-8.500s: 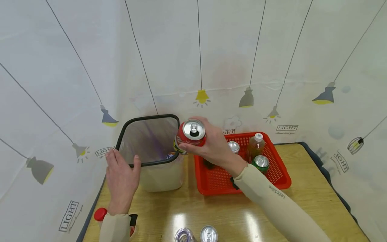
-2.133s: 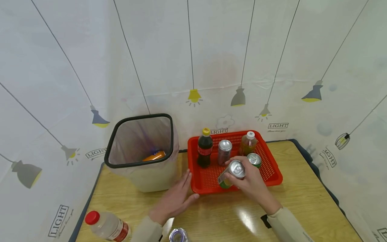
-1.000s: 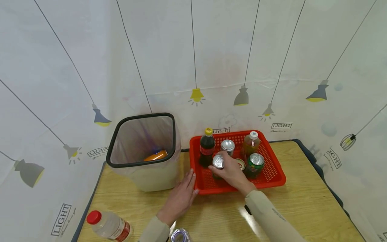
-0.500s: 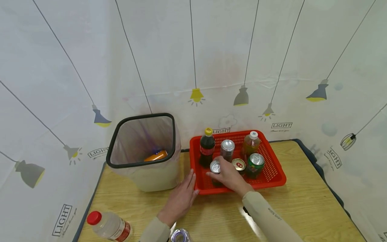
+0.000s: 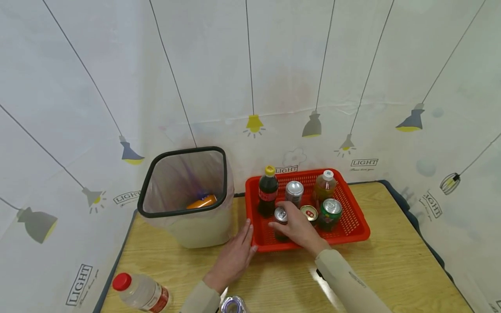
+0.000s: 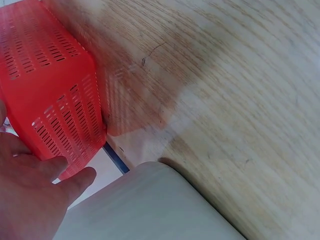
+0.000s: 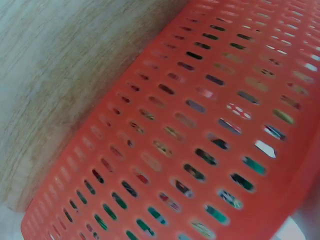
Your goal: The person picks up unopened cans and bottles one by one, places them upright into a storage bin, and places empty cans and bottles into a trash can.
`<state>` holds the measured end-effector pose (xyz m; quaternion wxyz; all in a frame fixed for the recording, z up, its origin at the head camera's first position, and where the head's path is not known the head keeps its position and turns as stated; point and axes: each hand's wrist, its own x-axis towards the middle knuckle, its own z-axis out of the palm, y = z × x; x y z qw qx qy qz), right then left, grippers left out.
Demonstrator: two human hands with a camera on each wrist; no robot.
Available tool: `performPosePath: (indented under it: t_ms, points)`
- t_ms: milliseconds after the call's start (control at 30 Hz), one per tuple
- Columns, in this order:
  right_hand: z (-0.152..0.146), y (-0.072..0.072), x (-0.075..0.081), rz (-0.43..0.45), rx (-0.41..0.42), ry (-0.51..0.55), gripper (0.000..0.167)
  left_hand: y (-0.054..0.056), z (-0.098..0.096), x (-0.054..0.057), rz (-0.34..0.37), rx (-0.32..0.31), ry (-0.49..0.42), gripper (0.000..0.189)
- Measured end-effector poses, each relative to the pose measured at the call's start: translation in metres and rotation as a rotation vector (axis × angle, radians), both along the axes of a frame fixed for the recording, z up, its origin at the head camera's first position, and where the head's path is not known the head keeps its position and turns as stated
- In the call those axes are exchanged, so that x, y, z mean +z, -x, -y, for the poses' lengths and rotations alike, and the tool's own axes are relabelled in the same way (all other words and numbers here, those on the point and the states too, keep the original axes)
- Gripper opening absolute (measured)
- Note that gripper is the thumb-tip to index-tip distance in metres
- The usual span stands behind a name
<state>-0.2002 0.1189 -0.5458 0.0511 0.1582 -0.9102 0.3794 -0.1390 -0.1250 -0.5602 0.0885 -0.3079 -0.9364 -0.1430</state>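
In the head view my right hand [image 5: 299,228] reaches into the red plastic basket [image 5: 360,234], thumb and fingers curled round a drink can [image 5: 281,214] that stands upright near the front left. Straight fingers of my left hand [image 5: 232,261] rest against the basket's left front corner; the left wrist view shows these fingers [image 6: 75,185] beside its perforated wall [image 6: 65,125]. Around the held can stand a cola bottle [image 5: 268,193] with a yellow cap, a silver can [image 5: 294,191], a gold-topped can [image 5: 309,213], a green can [image 5: 331,213] and a white-capped bottle [image 5: 325,187]. The right wrist view shows only basket wall [image 7: 200,100].
Left of the basket stands a lined bin [image 5: 203,226] with a black rim; an orange can [image 5: 202,201] lies inside. A red-capped clear bottle [image 5: 142,292] and a purple-rimmed bottle or can [image 5: 233,305] are at the table's near edge. A patterned sheet hangs behind.
A red can, earlier held over the bin, is gone from the hand. The right hand has since set the present can down at the basket's front left. The left hand moved from bin to basket.
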Motion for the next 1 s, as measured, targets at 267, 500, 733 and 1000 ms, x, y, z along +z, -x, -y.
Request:
performPosePath:
  t_ms: [267,500,733,1000]
  points:
    - [-0.013,-0.021,0.018,-0.216,0.013,0.01,0.065,0.001,0.0,-0.002,0.058,0.008,-0.023,0.06]
    - [-0.027,-0.046,0.02,-0.286,0.01,-0.03,0.052,0.004,0.002,0.0,0.182,0.014,-0.075,0.061]
    - [-0.034,-0.065,0.012,-0.305,0.05,-0.096,0.054,0.006,0.012,0.01,0.176,0.005,-0.18,0.061]
    - [-0.038,-0.072,0.0,-0.412,0.086,-0.108,0.053,-0.001,0.033,0.022,-0.067,-0.006,-0.267,0.052]
